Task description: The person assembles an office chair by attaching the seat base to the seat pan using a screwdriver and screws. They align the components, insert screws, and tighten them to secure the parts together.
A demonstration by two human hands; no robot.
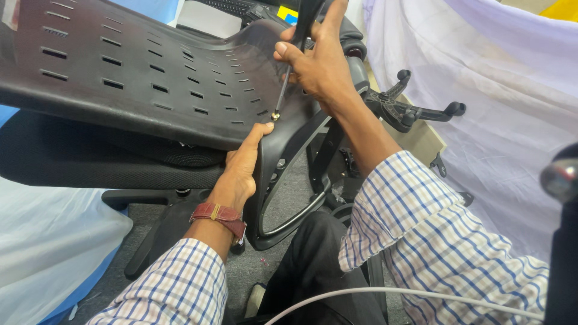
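Left hand (241, 171) fingers grip armrest (283, 174) edge; right hand (316, 63) fingers clasp screwdriver (288, 72) (tip at screw (275, 115)).

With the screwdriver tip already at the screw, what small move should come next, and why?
Probably turn the screwdriver with the right hand while pressing in. Its tip sits on the screw in the slotted chair back, and the left hand braces the edge beside it.

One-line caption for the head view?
Right hand drives slim screwdriver into slotted black plastic chair shell; left hand steadies it.
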